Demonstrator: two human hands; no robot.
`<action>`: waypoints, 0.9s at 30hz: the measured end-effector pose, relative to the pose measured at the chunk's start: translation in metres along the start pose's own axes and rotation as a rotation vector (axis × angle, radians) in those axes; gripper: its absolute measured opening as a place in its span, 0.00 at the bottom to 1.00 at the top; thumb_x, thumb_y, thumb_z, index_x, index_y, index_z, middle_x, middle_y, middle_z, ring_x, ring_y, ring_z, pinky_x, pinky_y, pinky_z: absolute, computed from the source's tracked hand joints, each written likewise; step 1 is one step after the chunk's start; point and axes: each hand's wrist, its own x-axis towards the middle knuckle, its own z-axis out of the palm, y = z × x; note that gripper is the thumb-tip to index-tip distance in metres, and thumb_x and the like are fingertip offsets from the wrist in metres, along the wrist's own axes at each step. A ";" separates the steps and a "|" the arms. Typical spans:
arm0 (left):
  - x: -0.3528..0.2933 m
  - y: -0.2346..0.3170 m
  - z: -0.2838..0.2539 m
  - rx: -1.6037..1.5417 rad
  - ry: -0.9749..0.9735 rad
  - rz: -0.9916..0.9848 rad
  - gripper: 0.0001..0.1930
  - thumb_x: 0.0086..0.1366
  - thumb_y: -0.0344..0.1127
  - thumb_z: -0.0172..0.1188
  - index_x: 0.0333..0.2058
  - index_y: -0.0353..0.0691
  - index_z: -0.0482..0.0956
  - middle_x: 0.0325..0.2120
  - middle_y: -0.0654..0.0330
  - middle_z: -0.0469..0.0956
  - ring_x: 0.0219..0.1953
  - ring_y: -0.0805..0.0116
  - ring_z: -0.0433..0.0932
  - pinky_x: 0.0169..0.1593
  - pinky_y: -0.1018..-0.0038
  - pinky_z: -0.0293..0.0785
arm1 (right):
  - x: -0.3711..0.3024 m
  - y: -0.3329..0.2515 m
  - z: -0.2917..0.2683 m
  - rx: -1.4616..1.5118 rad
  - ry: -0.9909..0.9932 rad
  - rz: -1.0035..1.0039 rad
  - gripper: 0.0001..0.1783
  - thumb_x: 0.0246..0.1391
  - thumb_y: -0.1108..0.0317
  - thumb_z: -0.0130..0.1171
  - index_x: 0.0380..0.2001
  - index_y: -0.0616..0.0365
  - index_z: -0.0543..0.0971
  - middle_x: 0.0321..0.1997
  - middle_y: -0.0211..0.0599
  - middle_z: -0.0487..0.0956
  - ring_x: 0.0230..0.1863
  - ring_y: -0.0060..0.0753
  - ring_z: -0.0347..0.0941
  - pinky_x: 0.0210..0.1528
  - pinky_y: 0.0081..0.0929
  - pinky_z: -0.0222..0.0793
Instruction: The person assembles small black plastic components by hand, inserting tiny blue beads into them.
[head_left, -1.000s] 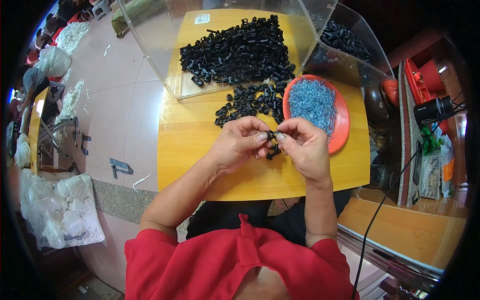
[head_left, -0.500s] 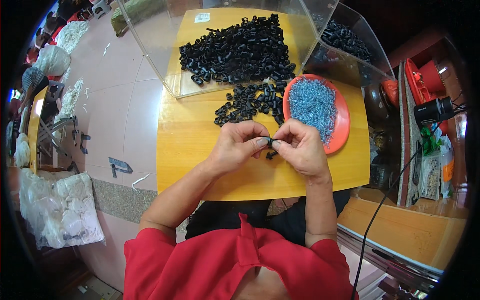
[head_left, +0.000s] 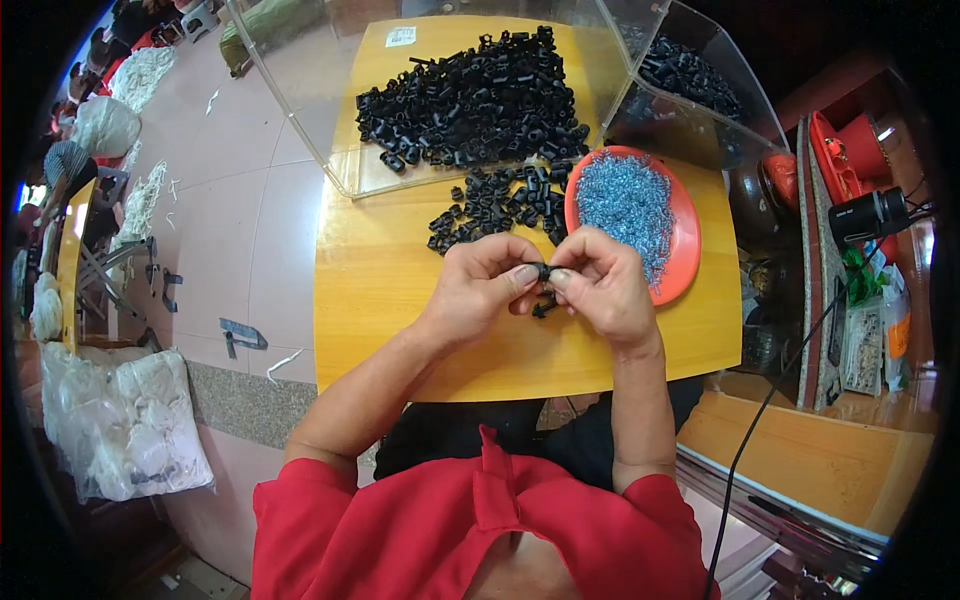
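The left hand [head_left: 482,283] is pinching a small black plastic fitting [head_left: 543,271] between thumb and forefinger, and the right hand [head_left: 606,290] is pinching at its right end, the fingertips of the two hands almost meeting. Whether the right fingers are holding a separate part is not possible to tell. The fitting is staying above the yellow table [head_left: 380,340], so work on this one appears to be under way rather than finished. Just below the hands, another dark piece [head_left: 543,309] is showing, partly hidden; whether it is a completed one is unclear. Much seems to be remaining: loose black fittings [head_left: 490,205] are lying beyond the hands, a larger heap [head_left: 470,100] is filling part of the clear plastic bin [head_left: 400,186], and bluish translucent pieces [head_left: 625,205] are covering much of the red plate [head_left: 684,262].
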 end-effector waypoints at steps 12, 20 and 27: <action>0.002 -0.003 -0.006 -0.225 -0.029 -0.115 0.06 0.61 0.28 0.58 0.36 0.34 0.74 0.25 0.60 0.75 0.22 0.74 0.70 0.27 0.79 0.65 | -0.006 -0.004 0.001 -0.095 0.101 -0.077 0.03 0.48 0.79 0.57 0.29 0.64 0.74 0.28 0.25 0.73 0.31 0.13 0.68 0.32 0.15 0.66; 0.000 -0.002 -0.002 -0.093 0.010 -0.086 0.04 0.61 0.26 0.56 0.35 0.32 0.74 0.23 0.60 0.75 0.21 0.76 0.70 0.26 0.81 0.66 | -0.005 -0.002 0.002 -0.248 0.116 -0.050 0.02 0.47 0.78 0.57 0.27 0.64 0.74 0.25 0.28 0.75 0.28 0.14 0.70 0.29 0.17 0.68; -0.001 -0.001 0.000 0.082 0.030 -0.019 0.05 0.61 0.27 0.57 0.35 0.32 0.75 0.23 0.63 0.74 0.23 0.79 0.71 0.27 0.81 0.69 | -0.007 -0.008 0.007 -0.353 0.143 -0.043 0.02 0.47 0.78 0.57 0.26 0.64 0.74 0.23 0.30 0.75 0.26 0.15 0.71 0.26 0.19 0.68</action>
